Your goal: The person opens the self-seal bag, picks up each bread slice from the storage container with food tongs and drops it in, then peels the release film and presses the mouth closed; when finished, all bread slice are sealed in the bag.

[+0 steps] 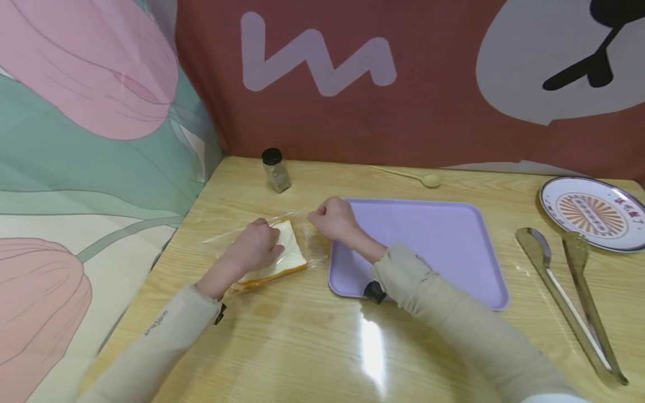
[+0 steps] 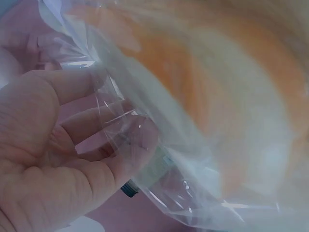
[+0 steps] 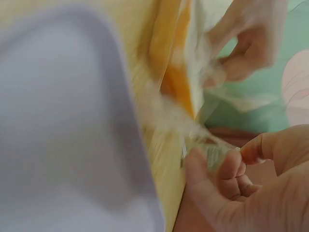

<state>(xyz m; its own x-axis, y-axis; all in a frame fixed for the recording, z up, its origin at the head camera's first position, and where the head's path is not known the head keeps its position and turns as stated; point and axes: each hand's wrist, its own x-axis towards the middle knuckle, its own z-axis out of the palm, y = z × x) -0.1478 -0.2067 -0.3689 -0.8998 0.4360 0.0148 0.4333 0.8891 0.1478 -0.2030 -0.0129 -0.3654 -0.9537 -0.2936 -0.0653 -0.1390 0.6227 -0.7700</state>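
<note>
Sliced white bread (image 1: 291, 252) with an orange-brown crust lies in a clear plastic bag (image 1: 315, 239) on the table, left of a lilac tray (image 1: 423, 246). My left hand (image 1: 253, 249) is over the bread's left part and grips the bag film; in the left wrist view the film passes between its thumb and fingers. With thumb and fingertips my right hand (image 1: 336, 219) pinches the bag's right edge, above the tray's upper left corner. In the right wrist view, film stretches from the bread to that right hand (image 3: 246, 183). The bread there is blurred.
Behind the bag stands a seasoning jar (image 1: 277, 171) with a black lid. A pale spoon (image 1: 428, 179) lies beyond the tray. On the right are a patterned plate (image 1: 630, 224), metal tongs (image 1: 559, 291) and a fork-like utensil (image 1: 587, 291). Printed cloth hangs behind and at left.
</note>
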